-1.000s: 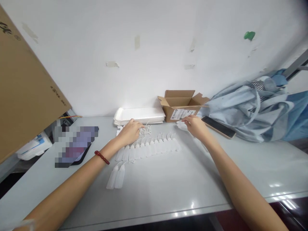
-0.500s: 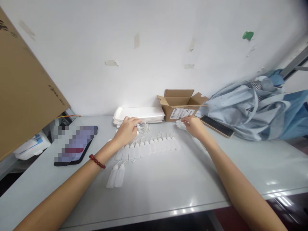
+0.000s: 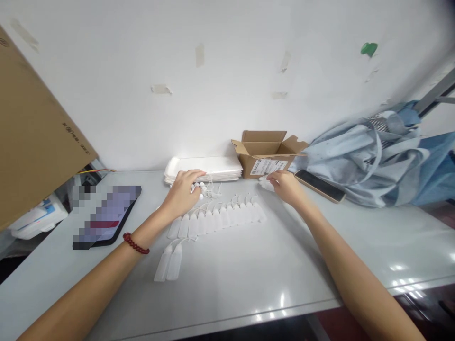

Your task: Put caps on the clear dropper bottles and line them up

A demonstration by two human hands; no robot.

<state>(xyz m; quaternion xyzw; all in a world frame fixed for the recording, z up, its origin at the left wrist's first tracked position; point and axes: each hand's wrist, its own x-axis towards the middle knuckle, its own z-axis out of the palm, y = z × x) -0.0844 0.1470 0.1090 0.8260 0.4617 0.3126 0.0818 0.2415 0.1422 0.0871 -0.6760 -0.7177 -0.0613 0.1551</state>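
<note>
Bright light; white glare on glossy grey tabletop (image 3: 241,265) near front edge. Soft shadow beside bare right forearm (image 3: 329,237). Thin white strings (image 3: 212,192) blurred. Black-edged rectangular phone (image 3: 110,218) pixelated. Upper-right corner dark.

"What's near the table's (image 3: 249,270) left edge?"

"Probably a phone (image 3: 113,215); its screen is blurred out."

"And along the back edge, rightward?"

"Crumpled blue cloth (image 3: 359,166), a tan-edged phone (image 3: 320,185) beside it. Tape scraps (image 3: 199,55) mark the wall (image 3: 234,28)."

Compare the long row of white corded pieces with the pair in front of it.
The row has many pieces; the pair has two. The row spreads farther sideways, while the pair lies nearer the table's front edge. Both contain whitish pieces with cords at their far ends.
</note>
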